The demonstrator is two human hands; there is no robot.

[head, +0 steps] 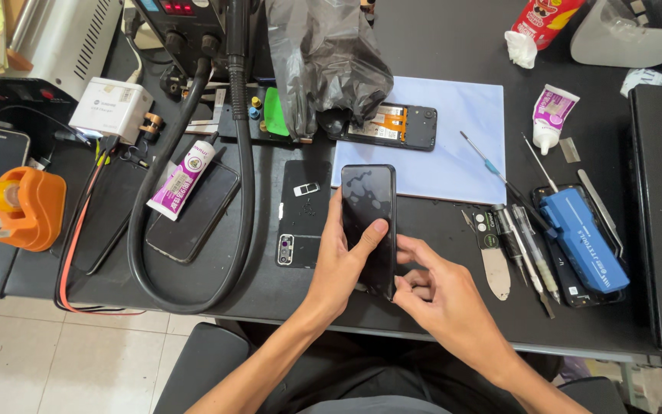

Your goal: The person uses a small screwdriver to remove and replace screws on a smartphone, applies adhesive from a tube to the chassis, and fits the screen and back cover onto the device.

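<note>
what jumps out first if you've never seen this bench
The black phone at centre, gripped by the left hand while the right hand touches its lower edge. Behind it an opened phone lies on a pale blue mat, and a thick black hose loops at left.

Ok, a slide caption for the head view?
Both hands, left hand and right hand, hold a black smartphone above a cluttered repair bench.
</note>
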